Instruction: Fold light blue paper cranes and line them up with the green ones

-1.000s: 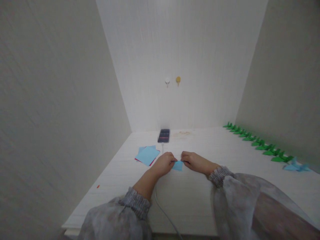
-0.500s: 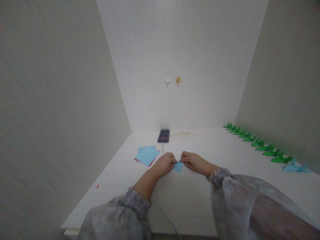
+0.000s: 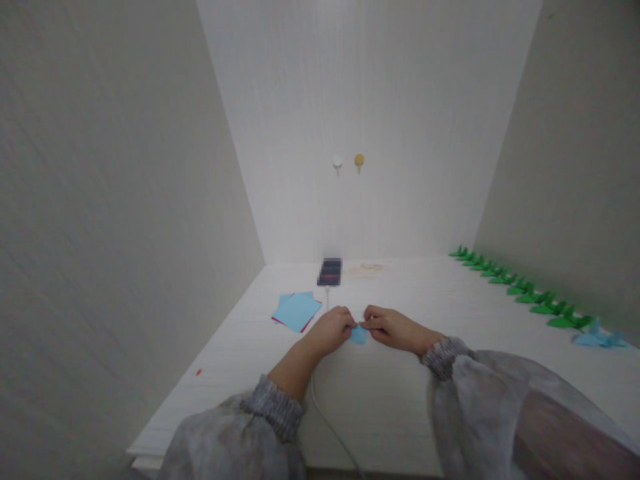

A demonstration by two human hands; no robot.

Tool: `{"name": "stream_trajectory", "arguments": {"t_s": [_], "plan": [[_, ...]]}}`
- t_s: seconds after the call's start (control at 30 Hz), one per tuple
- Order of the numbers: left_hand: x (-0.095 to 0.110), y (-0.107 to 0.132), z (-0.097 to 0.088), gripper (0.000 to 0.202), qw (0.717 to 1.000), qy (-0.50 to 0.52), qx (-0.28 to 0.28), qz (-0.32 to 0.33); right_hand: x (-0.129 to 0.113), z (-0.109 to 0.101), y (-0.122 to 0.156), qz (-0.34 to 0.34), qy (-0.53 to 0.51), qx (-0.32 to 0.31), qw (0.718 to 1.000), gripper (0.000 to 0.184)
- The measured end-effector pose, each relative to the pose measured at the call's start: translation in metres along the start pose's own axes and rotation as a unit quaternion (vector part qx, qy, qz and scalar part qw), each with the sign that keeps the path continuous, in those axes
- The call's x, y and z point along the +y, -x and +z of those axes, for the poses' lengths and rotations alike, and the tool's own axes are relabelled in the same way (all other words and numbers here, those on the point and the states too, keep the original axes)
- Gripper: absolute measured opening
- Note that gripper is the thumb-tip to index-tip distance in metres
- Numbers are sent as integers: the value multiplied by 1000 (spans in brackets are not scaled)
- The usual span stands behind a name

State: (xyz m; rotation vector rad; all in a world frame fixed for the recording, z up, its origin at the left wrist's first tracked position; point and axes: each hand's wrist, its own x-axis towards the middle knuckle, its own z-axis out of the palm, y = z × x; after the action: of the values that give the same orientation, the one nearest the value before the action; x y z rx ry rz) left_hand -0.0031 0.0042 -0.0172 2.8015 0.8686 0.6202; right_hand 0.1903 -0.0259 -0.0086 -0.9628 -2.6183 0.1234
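A small folded light-blue paper (image 3: 359, 335) lies on the white desk (image 3: 390, 393) between my two hands. My left hand (image 3: 327, 329) pinches its left edge with curled fingers. My right hand (image 3: 390, 327) pinches the right edge, fingers pressed together on the fold. Both wrists rest low over the desk. Most of the paper is hidden under my fingertips.
A stack of light-blue and red paper sheets (image 3: 297, 311) lies to the left. A phone (image 3: 330, 272) with a white cable (image 3: 325, 407) sits behind my hands. Green folded figures (image 3: 520, 288) line the right wall, ending in light-blue ones (image 3: 597, 337). Two hooks (image 3: 349, 162) hang on the back wall.
My hands stay pinched on the blue paper, fingers closing slightly tighter together. The view has shifted a little; nothing else moved.
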Motion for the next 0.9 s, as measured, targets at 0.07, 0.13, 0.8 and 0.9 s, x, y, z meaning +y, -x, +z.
{"name": "stream_trajectory", "arguments": {"t_s": [0.07, 0.13, 0.8, 0.9], "plan": [[0, 0, 0, 22, 1000, -3, 3, -5, 0, 0, 0, -4, -1, 0, 1000, 27], [0, 1, 0, 22, 1000, -7, 3, -10, 0, 1, -1, -8, -3, 0, 1000, 27], [-5, 3, -2, 22, 1000, -10, -13, 2, 4, 6, 1, 39, -49, 58, 996, 18], [-5, 4, -2, 22, 1000, -11, -16, 4, 4, 5, 1, 24, -51, 49, 997, 28]]}}
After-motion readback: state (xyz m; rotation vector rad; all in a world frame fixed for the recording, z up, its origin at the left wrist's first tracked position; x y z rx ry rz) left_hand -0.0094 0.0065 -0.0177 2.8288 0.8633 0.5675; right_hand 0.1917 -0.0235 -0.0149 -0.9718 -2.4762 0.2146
